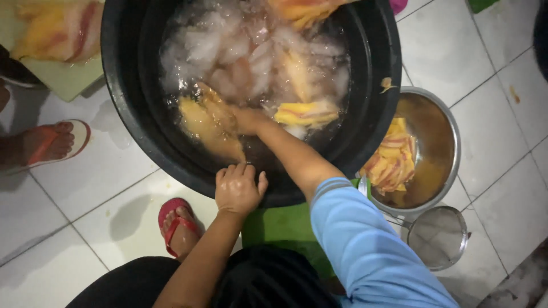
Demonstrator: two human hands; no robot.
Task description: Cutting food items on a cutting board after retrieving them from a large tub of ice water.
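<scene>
Right hand [246,120] grips the chicken [208,122] in the tub [365,114]; left hand [238,188] rests open on its rim.

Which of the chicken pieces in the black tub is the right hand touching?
The large one at lower left of the tub; the right hand grips it underwater.

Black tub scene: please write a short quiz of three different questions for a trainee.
1. True or false: the left hand rests on the rim of the black tub.
2. What does the right hand touch in the icy water? A) a plucked chicken B) a sieve C) a sandal
3. Fill in: the yellow pieces beside the tub lie in a ______ bowl.

Key
1. True.
2. A: the plucked chicken, among ice chunks.
3. Metal: the metal bowl, above the mesh sieve.
</scene>
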